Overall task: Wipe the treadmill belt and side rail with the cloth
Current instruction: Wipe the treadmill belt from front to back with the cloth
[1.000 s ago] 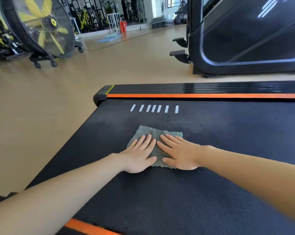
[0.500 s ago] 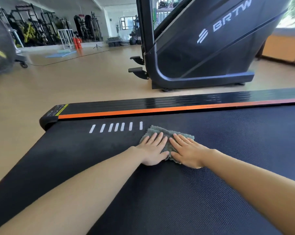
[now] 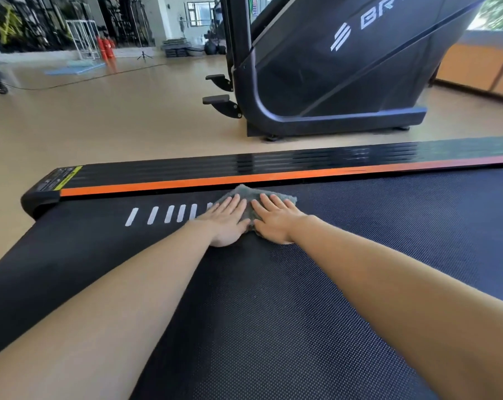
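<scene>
You had your left hand [image 3: 225, 223] and right hand [image 3: 275, 223], fingers [image 3: 269, 202] flat, pressing the cloth [image 3: 246, 196] at the belt [image 3: 273, 313] far edge, side rail [image 3: 244, 171] just beyond, running left-right.

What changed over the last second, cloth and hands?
Both hands, left hand and right hand, pushed the grey cloth forward across the belt, from mid-belt to the far edge, where its tip now meets the orange-striped side rail. It now covers the last white dash mark. Unchanged: both palms flat on the cloth, side by side; nothing gripped or released.
</scene>
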Demonstrator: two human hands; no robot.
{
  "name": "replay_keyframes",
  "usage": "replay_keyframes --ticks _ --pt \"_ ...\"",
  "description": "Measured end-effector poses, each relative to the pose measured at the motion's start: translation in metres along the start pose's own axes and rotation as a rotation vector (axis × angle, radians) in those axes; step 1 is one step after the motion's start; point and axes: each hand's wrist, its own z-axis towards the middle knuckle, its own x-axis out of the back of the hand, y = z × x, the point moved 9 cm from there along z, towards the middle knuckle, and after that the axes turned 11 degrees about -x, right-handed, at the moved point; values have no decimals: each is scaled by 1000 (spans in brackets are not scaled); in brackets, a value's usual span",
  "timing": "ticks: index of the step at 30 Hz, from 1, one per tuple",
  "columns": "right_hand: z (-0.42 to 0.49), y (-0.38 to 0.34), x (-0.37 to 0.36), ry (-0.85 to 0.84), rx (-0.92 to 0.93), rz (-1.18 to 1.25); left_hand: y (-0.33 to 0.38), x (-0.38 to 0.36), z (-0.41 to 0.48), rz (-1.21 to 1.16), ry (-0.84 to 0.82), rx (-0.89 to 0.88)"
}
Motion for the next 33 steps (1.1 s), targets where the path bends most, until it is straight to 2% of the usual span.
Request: replay_keyframes --ticks 3,6,11,16,19,22,28,33 --pt "-6 -69 -4 7 115 16 -55 -11 -50 9 -23 71" --pt "-19 -98 -9 -3 188 8 -72 -23 -83 3 -43 100" --pt "-53 -58 -14 -28 246 -14 -26 -29 -83 32 -57 24" --pt "-60 33 -15 -51 99 -7 56 -22 -29 33 -31 -91" --pt "-58 60 -18 -70 34 -2 79 -19 -11 26 -5 -123" --pt "-52 51 -18 -70 7 5 69 -18 -13 23 12 -131" --pt "-34 -4 -14 -54 37 20 18 -15 -35 -1 21 -14" --pt "-80 -28 -26 -22 204 7 22 -31 -88 -8 11 -89"
